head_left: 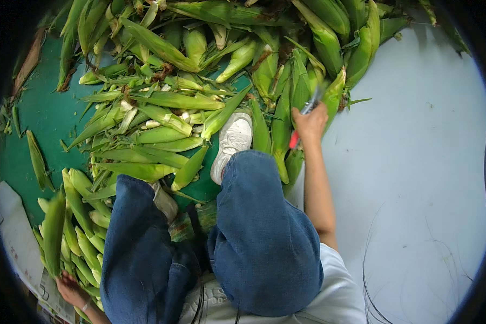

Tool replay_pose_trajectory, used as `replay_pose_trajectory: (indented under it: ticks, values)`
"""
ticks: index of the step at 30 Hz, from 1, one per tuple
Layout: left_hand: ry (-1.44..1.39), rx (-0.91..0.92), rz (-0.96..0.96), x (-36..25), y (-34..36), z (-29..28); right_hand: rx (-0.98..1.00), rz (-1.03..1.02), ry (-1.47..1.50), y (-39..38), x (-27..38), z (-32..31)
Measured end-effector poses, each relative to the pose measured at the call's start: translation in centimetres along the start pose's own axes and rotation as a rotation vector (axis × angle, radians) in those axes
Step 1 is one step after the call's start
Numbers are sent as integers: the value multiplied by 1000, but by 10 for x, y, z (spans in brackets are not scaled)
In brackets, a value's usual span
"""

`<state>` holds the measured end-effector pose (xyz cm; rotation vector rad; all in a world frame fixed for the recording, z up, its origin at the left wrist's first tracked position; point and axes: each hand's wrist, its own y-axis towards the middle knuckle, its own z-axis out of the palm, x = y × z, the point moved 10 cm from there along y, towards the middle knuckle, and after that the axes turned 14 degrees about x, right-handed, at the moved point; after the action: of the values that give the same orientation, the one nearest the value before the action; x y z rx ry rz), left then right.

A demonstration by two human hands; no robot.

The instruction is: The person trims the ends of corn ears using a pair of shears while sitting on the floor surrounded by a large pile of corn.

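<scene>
At the lower left, my left hand [72,290] is closed around the bottom end of a green-husked ear of corn [53,235], which points away from me. It is held over a stack of husked-on corn ears [83,237] beside my left leg. My right hand [311,123] grips a knife [294,140] with a red handle, its grey blade blurred and pointing up and away. That hand is over the right edge of the corn pile, close to several long green ears [282,129].
A large heap of corn [162,46] fills the far side, with more ears and cut pieces [162,127] before my shoes [235,137]. A green floor [65,116] shows at left. A pale smooth surface [405,162] spans the right. A white board [19,227] stands at far left.
</scene>
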<state>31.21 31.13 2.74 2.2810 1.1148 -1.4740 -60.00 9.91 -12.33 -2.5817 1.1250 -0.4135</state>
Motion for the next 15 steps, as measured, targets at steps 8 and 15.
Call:
replay_pose_trajectory:
  ticks: [8, 15]
  values:
    - [106, -619, -478, 114, -145, -298, 54, -166, 170, -1, -3, 10]
    - [-159, -161, -563, 119, -111, -147, 809, -566, 1050, -70, 124, 27]
